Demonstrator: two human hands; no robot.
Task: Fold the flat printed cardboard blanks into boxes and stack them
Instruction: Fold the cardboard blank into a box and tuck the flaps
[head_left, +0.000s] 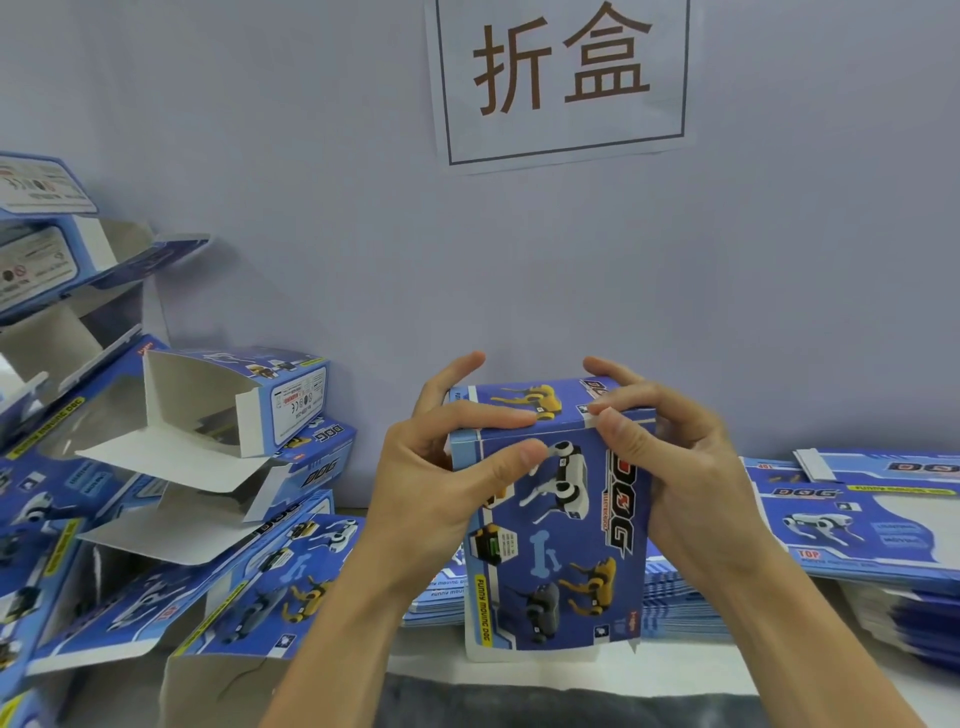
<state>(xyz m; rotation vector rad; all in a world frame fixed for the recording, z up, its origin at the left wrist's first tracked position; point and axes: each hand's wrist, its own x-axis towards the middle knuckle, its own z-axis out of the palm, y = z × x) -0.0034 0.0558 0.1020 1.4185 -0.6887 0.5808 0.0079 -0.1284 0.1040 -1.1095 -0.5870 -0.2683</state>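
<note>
head view: box (556, 519) upright at centre, near edge of surface (519, 670), between both hands
left hand (431, 478): fingers curled over top-left edge, thumb pressing front panel
right hand (670, 467): pinching top-right corner
flat blanks (852, 519): stacked right
folded boxes (208, 467): piled left, leaning
risk: top flap likely buckles or pops open if thumbs press unevenly; loose pile may slide

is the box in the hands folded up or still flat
Folded up: the box shows front and top faces, both hands gripping its top edge.
</note>
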